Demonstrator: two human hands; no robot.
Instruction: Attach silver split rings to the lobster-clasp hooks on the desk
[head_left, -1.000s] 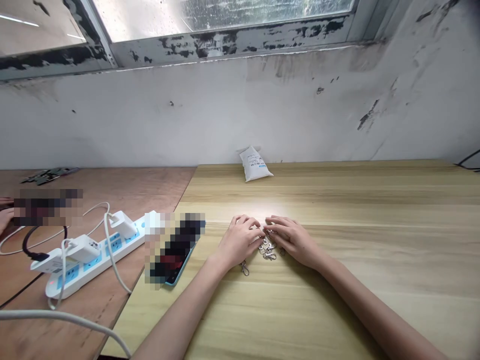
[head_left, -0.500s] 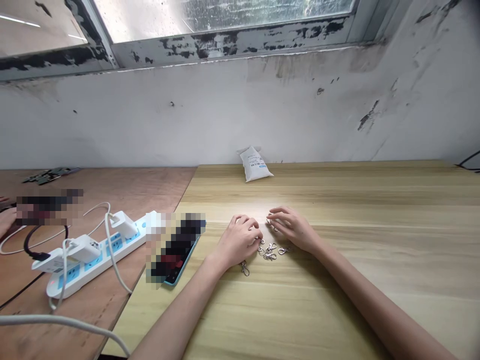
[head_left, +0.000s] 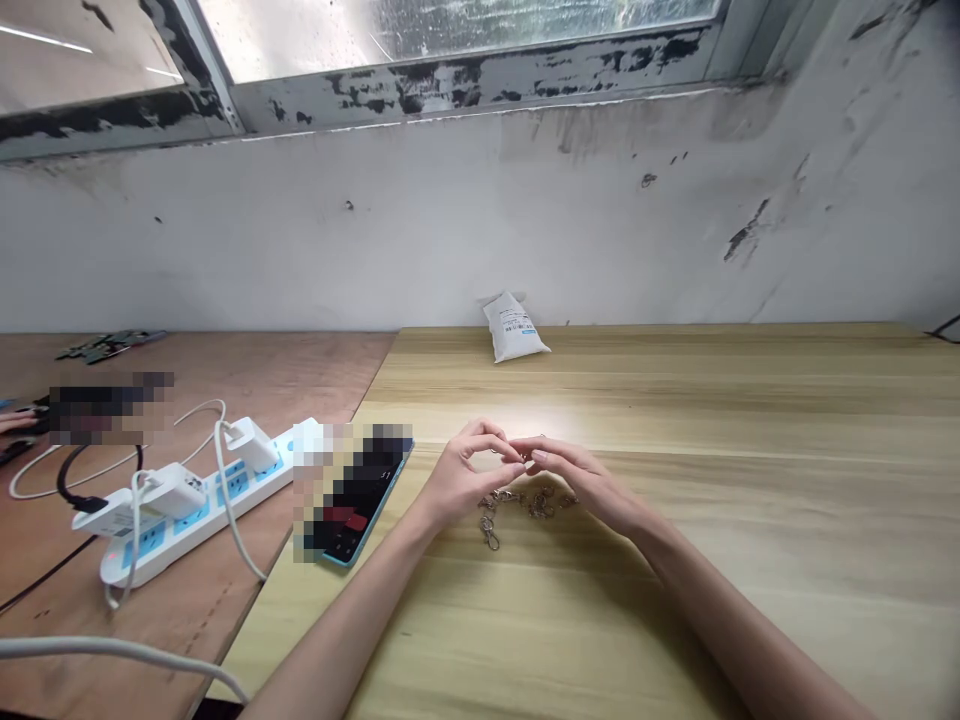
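Observation:
My left hand (head_left: 463, 473) and my right hand (head_left: 577, 474) are raised a little above the light wooden table (head_left: 675, 520), fingertips meeting in a pinch at the middle. Something small and metallic sits between the fingertips, too small to name for certain. Below the hands lies a small heap of silver clasps (head_left: 536, 500), and one single silver clasp (head_left: 489, 530) lies apart, closer to me on the left.
A small white packet (head_left: 514, 328) leans near the wall. Left of my hands lies a phone (head_left: 356, 495), then a white power strip (head_left: 187, 495) with chargers and cables on the brown table (head_left: 187, 400). Another person's hand (head_left: 15, 420) shows at the far left edge.
Both hands lifted off the table from the heap of clasps and came together, fingertips pinching between them. The heap is now uncovered.

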